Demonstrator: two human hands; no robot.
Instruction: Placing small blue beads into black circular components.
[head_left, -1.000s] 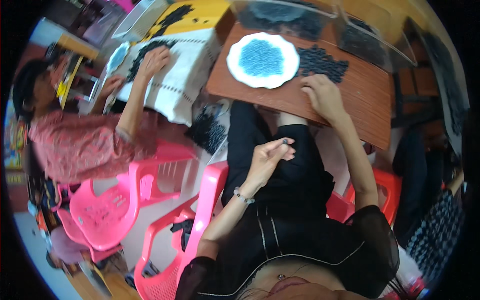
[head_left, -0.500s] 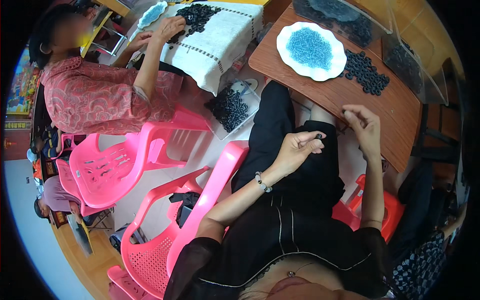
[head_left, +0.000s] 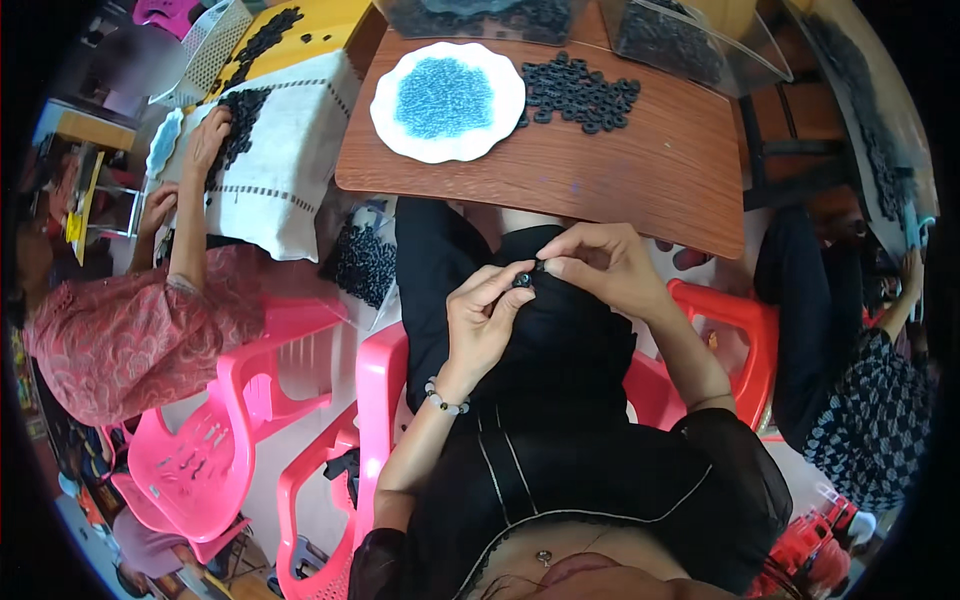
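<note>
Over my lap, my left hand pinches a small black ring-shaped part between thumb and fingers, and wears a bead bracelet. My right hand is closed in a pinch right beside it, with a tiny dark piece at the fingertips, close to or touching the ring part. Just beyond my hands is a brown wooden table. On it sits a white scalloped plate holding many tiny blue beads. Loose black rings lie right of the plate.
Clear bins of black parts stand along the table's far side. A container of black parts is on the floor at left. A co-worker's hand reaches over black parts on a white cloth. Pink chairs stand left, a red chair right.
My right hand has moved from the table's near edge to meet my left hand at the ring part. The whole view has turned, bringing the table nearer the middle.
</note>
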